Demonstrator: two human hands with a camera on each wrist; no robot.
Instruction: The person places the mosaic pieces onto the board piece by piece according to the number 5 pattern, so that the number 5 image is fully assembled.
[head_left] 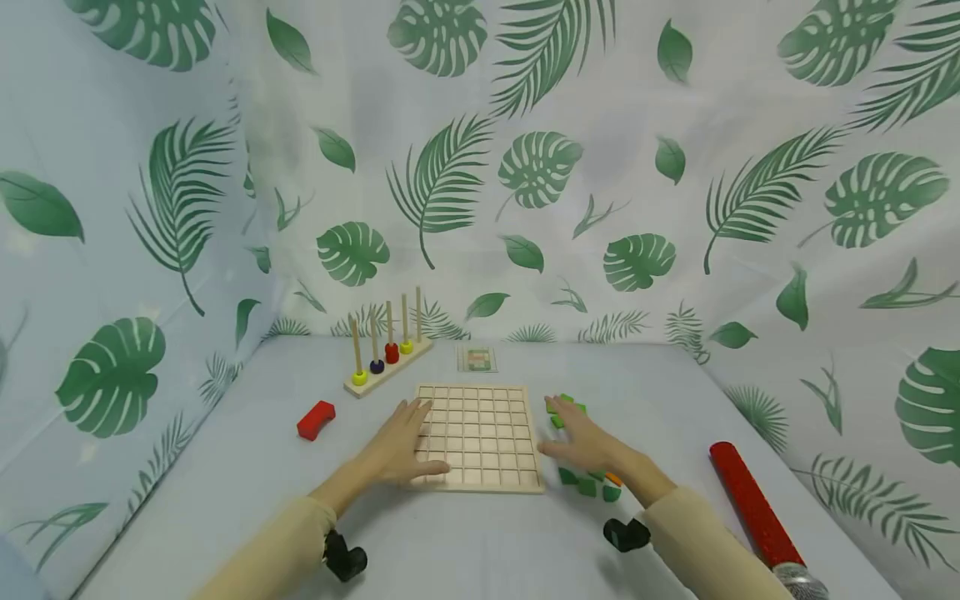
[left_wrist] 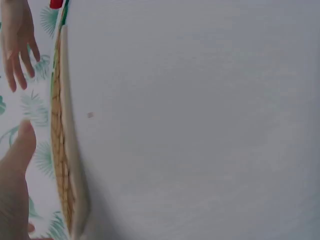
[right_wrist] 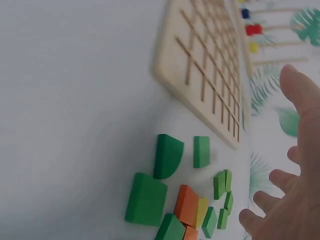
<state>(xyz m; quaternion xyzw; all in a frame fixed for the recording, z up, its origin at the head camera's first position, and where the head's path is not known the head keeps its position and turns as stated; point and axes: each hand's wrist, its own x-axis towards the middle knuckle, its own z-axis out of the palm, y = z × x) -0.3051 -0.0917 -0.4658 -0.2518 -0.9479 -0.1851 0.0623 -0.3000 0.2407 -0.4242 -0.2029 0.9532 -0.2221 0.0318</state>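
A pale wooden board divided into a grid of square cells lies flat in the middle of the table. My left hand is spread at its left side, overlapping that edge in the head view; the thumb shows over the board's edge in the left wrist view. On the board's right side my right hand hovers with fingers apart, above small green blocks. Neither hand holds anything. Among the greens lie orange blocks and a yellow one, partly hidden by my right hand in the head view.
Behind the board stand a pegged wooden rack with coloured beads and a small patterned card. A red arched block lies at the left, a red glittery tube with a silver end at the right. Leaf-printed cloth walls enclose the table.
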